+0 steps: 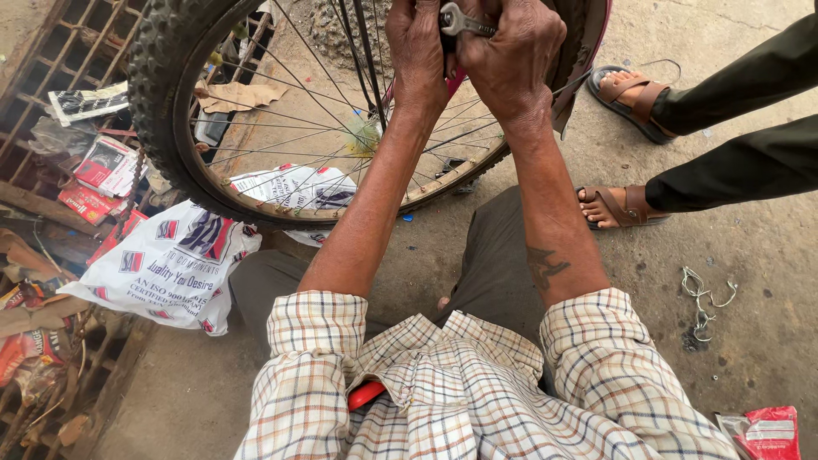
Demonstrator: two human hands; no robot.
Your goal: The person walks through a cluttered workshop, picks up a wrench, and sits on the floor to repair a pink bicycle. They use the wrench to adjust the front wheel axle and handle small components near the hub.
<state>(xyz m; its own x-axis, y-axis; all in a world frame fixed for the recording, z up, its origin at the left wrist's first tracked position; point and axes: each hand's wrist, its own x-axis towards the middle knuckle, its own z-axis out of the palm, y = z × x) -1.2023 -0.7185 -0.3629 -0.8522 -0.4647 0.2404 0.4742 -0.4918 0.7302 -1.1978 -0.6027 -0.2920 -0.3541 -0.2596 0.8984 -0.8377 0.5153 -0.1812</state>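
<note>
Gripping a silver spanner (464,20) at the top edge of the view, the right hand (511,60) is closed around its shank, and the left hand (416,47) is clenched just beside it, fingers curled at the same spot on the bicycle wheel (170,102). Both forearms reach over the wheel's spokes toward its hub. Below the wheel lies a white printed plastic bag (175,264); what it holds cannot be seen. Left of the wheel, a metal grate (51,51) carries scattered wrappers. Right of the wheel, another person's sandalled feet (613,204) stand on the concrete floor (758,255), with a bent wire (703,298) near them.
</note>
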